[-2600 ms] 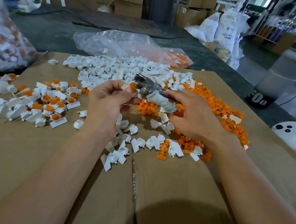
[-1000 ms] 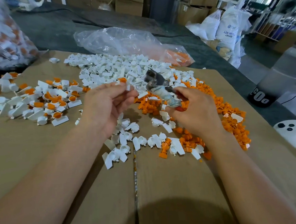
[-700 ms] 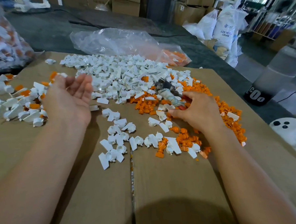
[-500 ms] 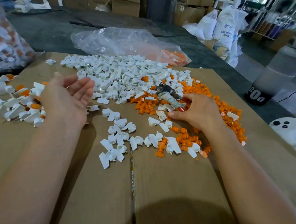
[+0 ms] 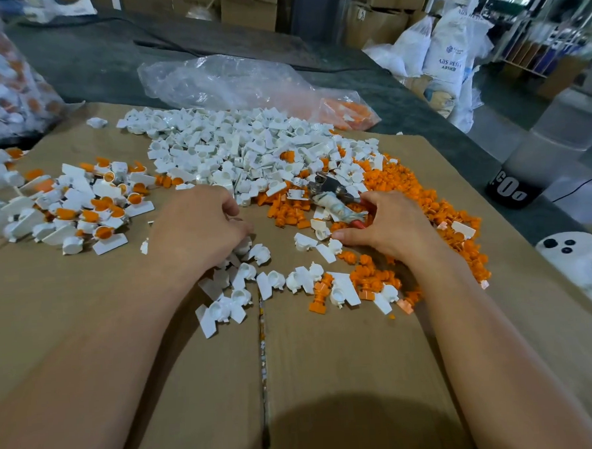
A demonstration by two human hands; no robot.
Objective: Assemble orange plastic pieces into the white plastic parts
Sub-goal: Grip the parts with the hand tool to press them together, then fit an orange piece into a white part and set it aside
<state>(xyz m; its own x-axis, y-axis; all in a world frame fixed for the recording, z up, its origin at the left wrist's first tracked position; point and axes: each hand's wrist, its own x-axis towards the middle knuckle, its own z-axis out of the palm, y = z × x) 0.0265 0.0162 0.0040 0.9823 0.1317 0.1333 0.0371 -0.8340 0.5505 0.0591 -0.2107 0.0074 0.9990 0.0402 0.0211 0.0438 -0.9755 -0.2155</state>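
With a finished piece dropped on the assembled pile (image 5: 91, 207), the left hand (image 5: 202, 229) had returned, curled over loose white parts (image 5: 258, 253), its grip hidden, while the right hand (image 5: 390, 226), still clutching wrapped pliers (image 5: 334, 201), rested among orange pieces (image 5: 398, 177), likely beginning another assembly.

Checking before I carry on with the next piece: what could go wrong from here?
The loose white parts lie right by the cardboard seam; one could slip into the gap. The right hand holds the taped tool low over the parts, so its head may scatter the orange pieces. The finished pile nearly meets the white heap; they could mix.
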